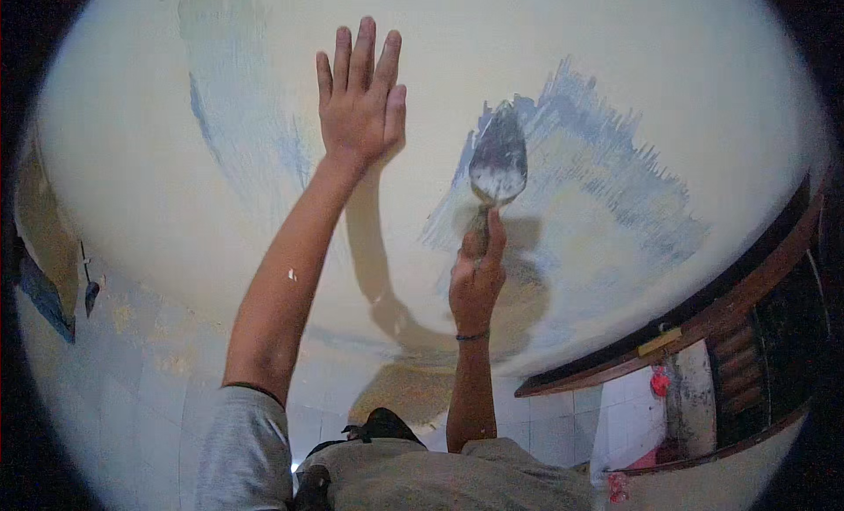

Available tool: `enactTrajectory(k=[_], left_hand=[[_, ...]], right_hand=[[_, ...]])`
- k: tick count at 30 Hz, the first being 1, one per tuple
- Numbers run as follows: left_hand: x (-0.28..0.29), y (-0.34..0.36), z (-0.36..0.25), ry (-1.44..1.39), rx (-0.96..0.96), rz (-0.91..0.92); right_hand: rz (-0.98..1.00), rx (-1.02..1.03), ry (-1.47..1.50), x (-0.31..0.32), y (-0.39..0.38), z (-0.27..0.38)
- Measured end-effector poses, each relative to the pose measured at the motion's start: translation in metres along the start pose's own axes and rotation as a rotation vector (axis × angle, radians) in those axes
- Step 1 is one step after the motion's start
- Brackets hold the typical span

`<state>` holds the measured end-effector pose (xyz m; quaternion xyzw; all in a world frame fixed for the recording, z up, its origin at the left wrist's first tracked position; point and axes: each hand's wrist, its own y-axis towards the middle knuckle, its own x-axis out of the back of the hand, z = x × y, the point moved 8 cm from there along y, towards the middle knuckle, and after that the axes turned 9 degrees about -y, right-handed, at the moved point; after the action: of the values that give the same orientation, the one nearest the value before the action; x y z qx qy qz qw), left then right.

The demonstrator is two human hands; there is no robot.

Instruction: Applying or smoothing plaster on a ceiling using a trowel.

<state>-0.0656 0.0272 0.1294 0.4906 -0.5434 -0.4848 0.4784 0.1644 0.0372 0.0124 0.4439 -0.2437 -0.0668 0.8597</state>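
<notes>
My left hand [360, 106] lies on the cream-painted wall [422, 45], fingers stretched out with the thumb close beside them. To its right, my right hand [477, 273] grips the handle of a pointed metal trowel [498, 146], whose blade points upward over a scraped pale blue patch [607, 177]. The blade has white smears near its base; whether it touches the wall cannot be told. A second pale blue streaked patch [246, 115] shows left of my left hand.
Pale tiled floor [158, 423] with scattered yellowish debris shows below the wall. A dark long-handled tool [91, 295] stands at the far left. At lower right are a dark wooden frame [580, 370] and a small red object [659, 381].
</notes>
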Motion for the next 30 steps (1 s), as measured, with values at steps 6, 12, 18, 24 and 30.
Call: enactTrajectory(k=[6,12,18,24,30], left_hand=[[0.008,-0.032,-0.005,0.01,-0.032,0.078],[0.006,-0.035,-0.003,-0.002,-0.033,0.077],[0.01,-0.033,0.003,-0.022,-0.046,0.055],[0.01,-0.045,0.006,0.02,-0.079,0.1],[0.009,-0.05,0.01,0.035,-0.063,0.108]], right_hand=[[0.09,-0.164,0.073,-0.01,-0.039,-0.032],[-0.033,0.001,0.035,0.001,0.008,0.003],[0.065,-0.163,0.041,-0.001,-0.008,-0.011],[0.088,-0.238,0.085,-0.003,-0.01,-0.026],[-0.011,-0.17,0.082,0.009,0.01,-0.007]])
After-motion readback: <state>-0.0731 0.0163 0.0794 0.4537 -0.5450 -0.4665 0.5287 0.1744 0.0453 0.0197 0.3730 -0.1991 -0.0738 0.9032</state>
